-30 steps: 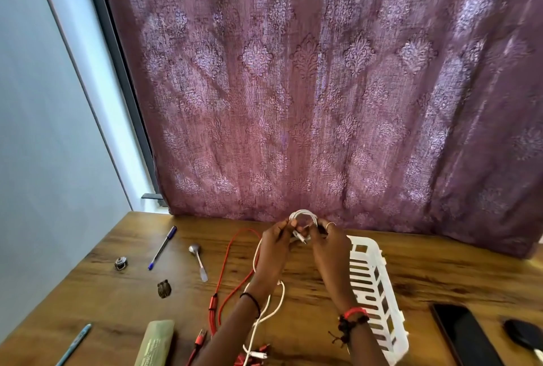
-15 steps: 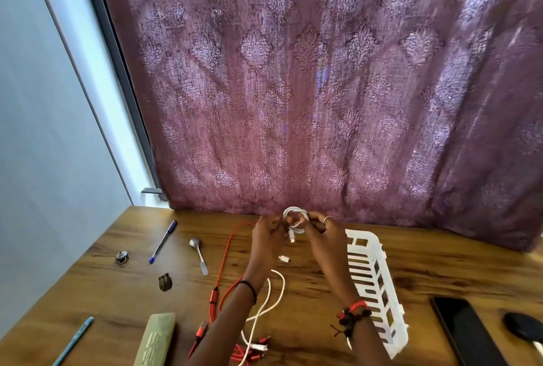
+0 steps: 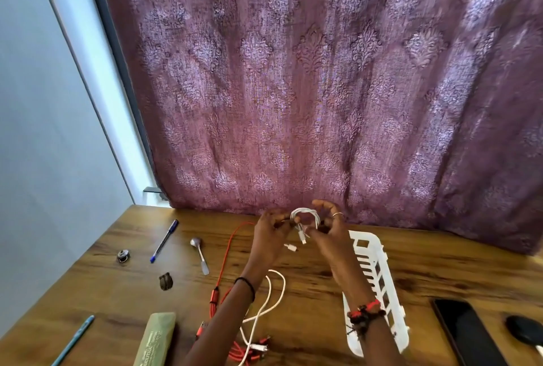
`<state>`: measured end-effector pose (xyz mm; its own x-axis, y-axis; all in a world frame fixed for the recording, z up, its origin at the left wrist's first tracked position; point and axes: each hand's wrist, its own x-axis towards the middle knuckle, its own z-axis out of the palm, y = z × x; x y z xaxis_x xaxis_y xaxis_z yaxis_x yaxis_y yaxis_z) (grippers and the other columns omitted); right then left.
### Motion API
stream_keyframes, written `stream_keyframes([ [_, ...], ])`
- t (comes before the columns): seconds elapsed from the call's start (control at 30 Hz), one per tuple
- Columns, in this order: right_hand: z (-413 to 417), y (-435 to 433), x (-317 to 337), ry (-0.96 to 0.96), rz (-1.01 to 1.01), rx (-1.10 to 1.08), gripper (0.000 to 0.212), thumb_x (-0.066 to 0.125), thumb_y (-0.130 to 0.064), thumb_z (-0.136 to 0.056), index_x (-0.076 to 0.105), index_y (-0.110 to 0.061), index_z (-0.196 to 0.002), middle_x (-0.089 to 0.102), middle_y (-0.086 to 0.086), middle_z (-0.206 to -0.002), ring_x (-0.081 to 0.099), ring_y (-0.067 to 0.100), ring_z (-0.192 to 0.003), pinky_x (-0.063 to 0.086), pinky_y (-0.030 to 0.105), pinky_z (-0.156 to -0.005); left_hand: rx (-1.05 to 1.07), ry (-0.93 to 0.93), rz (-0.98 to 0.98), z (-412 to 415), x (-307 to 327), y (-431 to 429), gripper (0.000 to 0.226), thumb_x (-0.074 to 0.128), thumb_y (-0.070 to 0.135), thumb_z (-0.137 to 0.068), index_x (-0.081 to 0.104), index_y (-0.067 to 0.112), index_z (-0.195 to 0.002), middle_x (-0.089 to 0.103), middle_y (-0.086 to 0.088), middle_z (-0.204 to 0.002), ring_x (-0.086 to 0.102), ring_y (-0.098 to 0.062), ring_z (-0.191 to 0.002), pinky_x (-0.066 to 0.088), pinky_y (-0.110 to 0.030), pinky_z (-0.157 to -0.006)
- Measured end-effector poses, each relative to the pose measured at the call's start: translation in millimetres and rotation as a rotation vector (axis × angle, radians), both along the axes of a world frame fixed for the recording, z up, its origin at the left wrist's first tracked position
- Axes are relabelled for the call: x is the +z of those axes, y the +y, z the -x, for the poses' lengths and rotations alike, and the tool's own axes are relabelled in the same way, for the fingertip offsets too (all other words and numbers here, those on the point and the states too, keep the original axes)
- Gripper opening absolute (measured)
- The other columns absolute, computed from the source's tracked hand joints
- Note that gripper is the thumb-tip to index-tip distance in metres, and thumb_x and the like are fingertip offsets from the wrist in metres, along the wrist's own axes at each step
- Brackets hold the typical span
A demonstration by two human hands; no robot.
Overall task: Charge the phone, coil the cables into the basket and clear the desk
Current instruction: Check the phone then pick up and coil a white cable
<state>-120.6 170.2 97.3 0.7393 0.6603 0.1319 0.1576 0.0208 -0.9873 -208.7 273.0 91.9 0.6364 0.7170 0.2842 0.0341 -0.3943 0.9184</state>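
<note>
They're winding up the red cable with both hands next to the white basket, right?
No. The head view shows the left hand and right hand holding the coiled white cable; the red cable lies on the desk. The white basket part is right.

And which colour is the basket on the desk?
The basket is white; the head view shows it.

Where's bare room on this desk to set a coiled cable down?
Bare wood lies far right, between the basket, curtain and phone. The near middle is crowded with the red cable and loose white cable; pen and spoon dot the left.
</note>
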Motion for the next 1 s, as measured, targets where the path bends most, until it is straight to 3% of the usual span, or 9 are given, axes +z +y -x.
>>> stream_keyframes([
  [0.07, 5, 1, -1, -0.107, 0.037, -0.078, 0.052, 0.072, -0.017, -0.076, 0.049, -0.038, -0.118, 0.068, -0.003, -0.092, 0.066, 0.014, -0.08, 0.052, 0.031, -0.07, 0.037, 0.008, -0.024, 0, -1, -1, 0.012, 0.066, 0.009, -0.084, 0.072, 0.001, -0.09, 0.073, -0.013, -0.086, 0.064, -0.017, -0.08, 0.048, -0.031, -0.073],
  [0.13, 6, 1, -3, -0.21, 0.047, -0.164, 0.055, 0.074, -0.016, -0.075, 0.047, -0.03, -0.122, 0.064, -0.003, -0.088, 0.063, 0.012, -0.077, 0.049, 0.025, -0.068, 0.062, 0.005, -0.031, 1, -1, -2, 0.012, 0.067, 0.011, -0.083, 0.072, 0.001, -0.088, 0.073, -0.013, -0.084, 0.065, -0.015, -0.077, 0.048, -0.029, -0.071],
  [0.27, 1, 0, 0, -0.245, 0.169, -0.291, 0.027, 0.077, -0.017, -0.074, 0.063, -0.011, -0.096, 0.07, 0.007, -0.088, 0.064, 0.02, -0.079, 0.046, 0.027, -0.07, 0.129, 0.038, -0.045, 3, -3, -3, 0.007, 0.067, 0.006, -0.081, 0.068, 0.005, -0.074, 0.069, -0.017, -0.073, 0.048, 0.009, -0.056, 0.039, -0.02, -0.058],
  [0.43, -3, -4, -3, -0.209, 0.143, -0.139, 0.013, 0.072, -0.009, -0.078, 0.072, -0.012, -0.09, 0.071, -0.001, -0.082, 0.066, 0.012, -0.079, 0.043, 0.01, -0.066, 0.176, 0.062, -0.054, 5, -9, 2, 0.011, 0.066, 0.005, -0.082, 0.071, -0.001, -0.091, 0.068, -0.018, -0.095, 0.065, -0.028, -0.087, 0.049, -0.04, -0.077],
  [0.53, -8, -6, -5, -0.223, 0.146, -0.089, 0.02, 0.068, -0.012, -0.083, 0.072, -0.014, -0.102, 0.068, -0.008, -0.086, 0.061, -0.002, -0.077, 0.039, 0.0, -0.066, 0.185, 0.091, -0.071, 6, -11, 6, 0.014, 0.067, 0.011, -0.083, 0.071, 0.001, -0.092, 0.067, -0.019, -0.096, 0.064, -0.032, -0.089, 0.048, -0.039, -0.076],
  [0.6, -8, -5, -7, -0.224, 0.133, -0.073, 0.021, 0.064, -0.013, -0.086, 0.071, -0.016, -0.106, 0.065, -0.011, -0.089, 0.054, -0.012, -0.076, 0.038, -0.004, -0.066, 0.191, 0.118, -0.096, 6, -12, 7, 0.015, 0.067, 0.016, -0.085, 0.07, 0.004, -0.093, 0.067, -0.017, -0.093, 0.063, -0.029, -0.086, 0.045, -0.029, -0.068],
  [0.7, -7, -4, -8, -0.225, 0.108, -0.042, 0.023, 0.056, -0.011, -0.091, 0.068, -0.017, -0.109, 0.064, -0.01, -0.095, 0.058, -0.001, -0.085, 0.042, 0.008, -0.078, 0.185, 0.093, -0.064, 6, -12, 5, 0.016, 0.067, 0.009, -0.083, 0.067, 0.006, -0.098, 0.07, -0.01, -0.093, 0.066, -0.02, -0.083, 0.042, -0.014, -0.062],
  [0.8, -9, -5, -9, -0.204, 0.121, -0.013, 0.024, 0.052, -0.009, -0.092, 0.068, -0.02, -0.106, 0.067, -0.005, -0.098, 0.062, 0.007, -0.089, 0.049, 0.025, -0.084, 0.156, 0.107, -0.036, 6, -14, 2, 0.015, 0.068, 0.004, -0.079, 0.065, 0.007, -0.093, 0.071, -0.003, -0.085, 0.064, -0.013, -0.075, 0.044, -0.021, -0.062],
  [1.0, -11, -8, -10, -0.175, 0.133, -0.06, 0.03, 0.055, -0.008, -0.086, 0.068, -0.032, -0.074, 0.068, -0.009, -0.064, 0.063, 0.007, -0.062, 0.048, 0.024, -0.063, 0.131, 0.143, -0.073, 7, -20, 0, 0.012, 0.067, -0.001, -0.079, 0.067, 0.005, -0.09, 0.065, 0.002, -0.078, 0.056, -0.005, -0.067, 0.035, -0.004, -0.054],
])
